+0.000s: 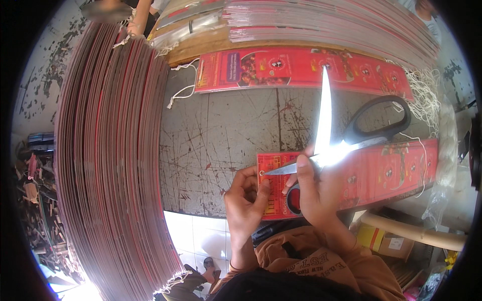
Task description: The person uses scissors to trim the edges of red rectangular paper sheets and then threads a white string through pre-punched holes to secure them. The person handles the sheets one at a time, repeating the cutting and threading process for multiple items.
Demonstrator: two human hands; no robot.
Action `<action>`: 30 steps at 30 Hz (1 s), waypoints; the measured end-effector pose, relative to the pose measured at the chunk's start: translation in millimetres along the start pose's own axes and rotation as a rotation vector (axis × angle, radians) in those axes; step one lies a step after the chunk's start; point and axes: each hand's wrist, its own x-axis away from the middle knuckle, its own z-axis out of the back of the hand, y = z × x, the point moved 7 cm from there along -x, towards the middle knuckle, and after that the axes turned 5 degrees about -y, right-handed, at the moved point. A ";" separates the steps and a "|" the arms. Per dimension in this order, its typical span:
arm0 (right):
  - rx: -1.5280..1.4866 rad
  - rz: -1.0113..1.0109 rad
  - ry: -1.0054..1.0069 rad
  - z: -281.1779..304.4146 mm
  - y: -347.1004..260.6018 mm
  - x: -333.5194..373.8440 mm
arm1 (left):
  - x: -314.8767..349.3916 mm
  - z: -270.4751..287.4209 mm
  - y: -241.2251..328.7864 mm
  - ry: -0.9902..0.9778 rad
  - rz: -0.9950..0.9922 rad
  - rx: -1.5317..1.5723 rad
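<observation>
On the near edge of the worktable lies a long red printed card strip (386,173) in a clear, shiny cover. My left hand (247,198) pinches its left end, thumb on top beside a small metal eyelet. My right hand (319,193) grips a pair of large scissors (325,115) with dark handles. Their blades are spread wide: one points away from me, while the other's tip reaches to the eyelet by my left thumb. Glare whitens the blades around the pivot. One handle loop is partly hidden by my right fingers.
A tall stack of strips (110,150) stands along the left. Farther back lie another red strip (301,72) with a white cord loop and a large pile of strips (326,22). White strings (424,95) hang at the right, above a cardboard tube (411,231). The tabletop (226,130) is scratched.
</observation>
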 end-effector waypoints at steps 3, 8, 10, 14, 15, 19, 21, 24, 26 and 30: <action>0.178 0.007 -0.074 -4.5 -4.1 2.1 | 0.2 1.3 0.9 0.004 -0.001 -0.008; 0.630 0.207 -0.141 -23.7 -36.7 2.1 | 1.6 3.0 0.4 0.023 -0.009 -0.068; 0.717 0.189 -0.241 -34.2 -37.7 2.4 | 3.0 2.0 1.6 0.037 -0.041 -0.148; 0.782 0.239 -0.285 -54.0 -52.0 0.3 | 7.7 6.8 12.7 0.139 -0.358 -0.345; 0.776 0.249 -0.255 -53.8 -52.9 -0.1 | 7.5 7.5 10.2 0.137 -0.356 -0.332; 0.718 0.193 -0.240 -46.7 -51.8 1.1 | 6.3 8.6 -3.2 0.130 -0.205 -0.145; 0.709 0.211 -0.215 -44.7 -56.3 3.5 | 11.2 7.8 3.7 0.228 -0.312 -0.096; 0.663 0.208 -0.202 -41.0 -56.5 5.6 | 6.9 4.1 19.7 0.182 -0.437 -0.410; 0.650 0.200 -0.193 -37.4 -52.2 6.3 | 7.0 4.4 10.0 0.116 -0.170 -0.216; 0.630 0.181 -0.130 -24.8 -47.0 4.0 | -1.6 5.0 -1.6 0.065 -0.048 -0.078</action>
